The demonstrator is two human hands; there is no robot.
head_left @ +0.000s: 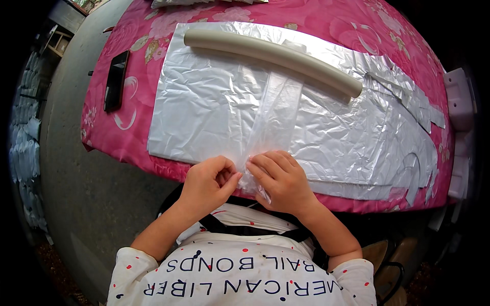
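1. Head view: right hand (279, 178) narrow, thumb and fingers closed on the clear plastic film (273, 109), near its close end.
2. Left hand (210, 182) just beside the right one, fingers curled, thumb tip near the forefinger; cannot tell whether film is caught between them.
3. Film: a wrinkled, see-through strip running away from both hands; its near end gathers between them and hangs past the table edge.
4. Silvery sheets (199, 109) lie flat under the film, spreading beyond the hands and well out to either side; ragged cut strips along the far right.
5. Pale roll (270, 55), long and tube-like, lies slantwise on the sheets, well beyond both hands; strip passes toward it.
6. Dark phone (117, 81) flat on the pink floral tablecloth (138, 132), beyond and to the left of the left hand.
7. White spotted shirt (245, 255) on the wearer, nearer than both hands.
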